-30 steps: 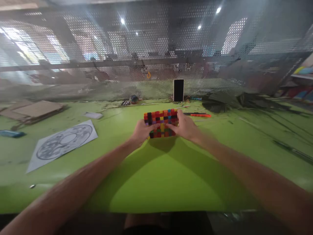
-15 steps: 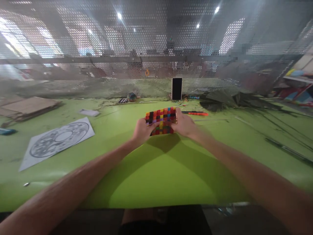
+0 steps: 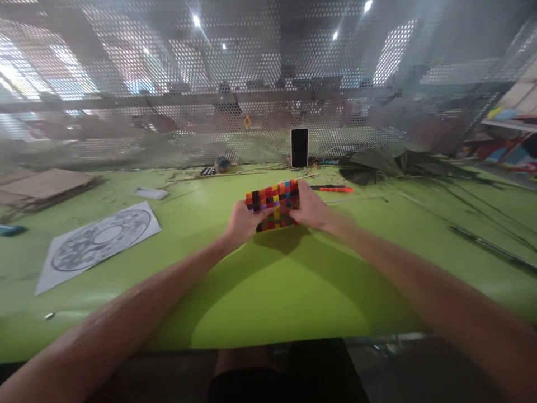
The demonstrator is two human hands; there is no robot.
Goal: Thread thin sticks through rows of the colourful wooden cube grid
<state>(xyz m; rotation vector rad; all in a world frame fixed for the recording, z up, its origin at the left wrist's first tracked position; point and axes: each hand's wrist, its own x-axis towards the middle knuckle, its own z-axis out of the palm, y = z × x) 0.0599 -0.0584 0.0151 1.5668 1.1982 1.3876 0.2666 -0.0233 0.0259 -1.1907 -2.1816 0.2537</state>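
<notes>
While the perforated screen fills the back of your view, the shapes behind it blur too much to name. Before it spreads your green table, its near edge running above your lap and its sides cut off by the frame. Your forearms pass out of view at the lower corners, and between them a broad stretch of green, shadowed by your arms, gives room from that edge up to your hands. The dark fan-shaped leaves take up the far right, the cardboard is cut off at the left, and the printed sheet lies well apart from your left hand. The multicoloured woven piece is tilted up in mid-table, clamped at its left end by that hand and at its right end by your right hand; both thumbs press its near face, while the other fingers are largely hidden. You cannot tell whether its lower edge touches the table. Beyond it stands a dark-faced tablet; an orange-and-black tool lies just past your right hand, partly covered.
</notes>
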